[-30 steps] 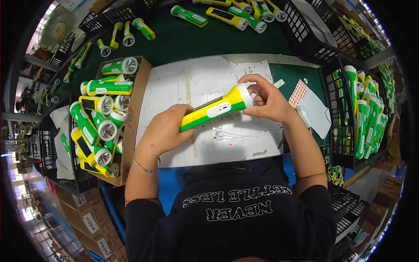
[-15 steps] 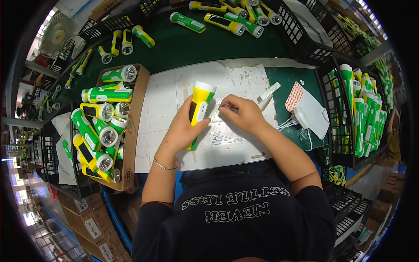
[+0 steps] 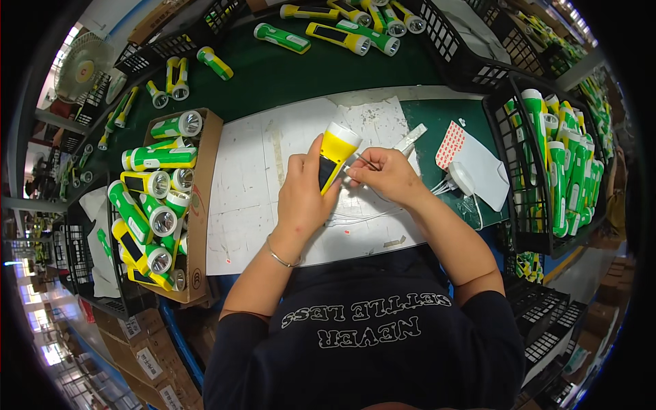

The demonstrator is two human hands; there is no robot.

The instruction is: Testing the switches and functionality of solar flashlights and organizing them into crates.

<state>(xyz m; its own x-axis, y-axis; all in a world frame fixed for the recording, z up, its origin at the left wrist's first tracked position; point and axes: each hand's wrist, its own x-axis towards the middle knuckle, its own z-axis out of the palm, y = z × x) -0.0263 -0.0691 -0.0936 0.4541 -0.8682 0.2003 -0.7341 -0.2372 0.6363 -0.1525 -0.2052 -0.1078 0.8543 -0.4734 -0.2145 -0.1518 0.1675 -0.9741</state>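
My left hand (image 3: pixel 303 198) is wrapped round a yellow flashlight (image 3: pixel 337 145) with a white head and a dark panel on its side. The flashlight tilts, its head pointing away and to the right. Close against its right side, my right hand (image 3: pixel 391 179) has thumb and fingers pinched together. Something thin and dark shows at those fingertips, too small to name. Beneath the hands, white cables (image 3: pixel 361 219) lie across the white work board (image 3: pixel 249 171), running right to a round white device (image 3: pixel 462 178).
An open carton (image 3: pixel 202 225) of green and yellow flashlights stands left. At right is a black crate (image 3: pixel 525 236) full of them. More flashlights (image 3: pixel 281 38) lie on the green table (image 3: pixel 273 75). A white strip (image 3: pixel 411 139) and a sheet of red stickers (image 3: pixel 456 145) lie right of the board.
The flashlight has turned in my left hand, its head leaning further right and its dark panel facing up more. My right hand has come up against its side. The whole view has shifted slightly.
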